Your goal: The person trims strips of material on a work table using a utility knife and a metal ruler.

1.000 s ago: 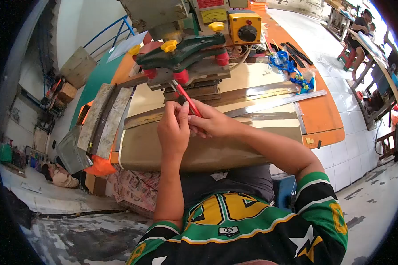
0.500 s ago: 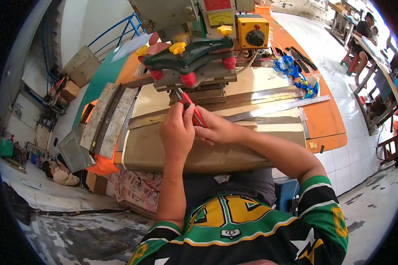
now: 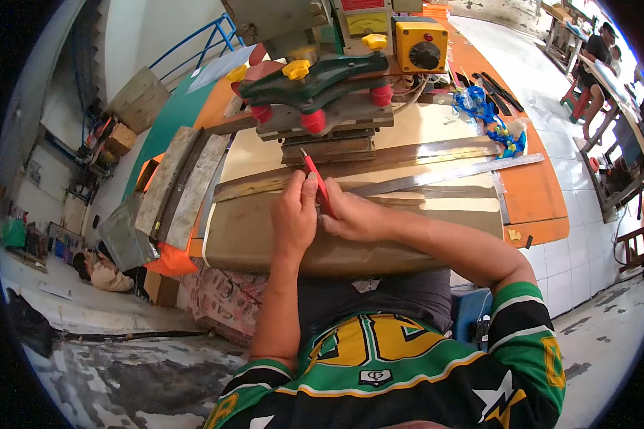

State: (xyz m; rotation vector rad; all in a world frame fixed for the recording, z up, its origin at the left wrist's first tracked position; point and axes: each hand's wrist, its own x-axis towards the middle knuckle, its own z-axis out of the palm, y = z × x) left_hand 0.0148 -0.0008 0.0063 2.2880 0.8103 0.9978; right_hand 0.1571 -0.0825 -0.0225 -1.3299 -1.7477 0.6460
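Red slim tool [image 3: 324, 194], probably light and stiff, best gripped mid-shaft; right hand [image 3: 354, 214] clamped round it, left hand [image 3: 294, 211] finger closure can't be told.

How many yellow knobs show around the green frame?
3: a left knob behind the frame's left end, a middle knob and a right knob on top. Others may be hidden.

Both hands [image 3: 295, 212] at a red pointed tool [image 3: 316, 175], green-armed press [image 3: 315, 83] just beyond, metal ruler [image 3: 451, 174] at right
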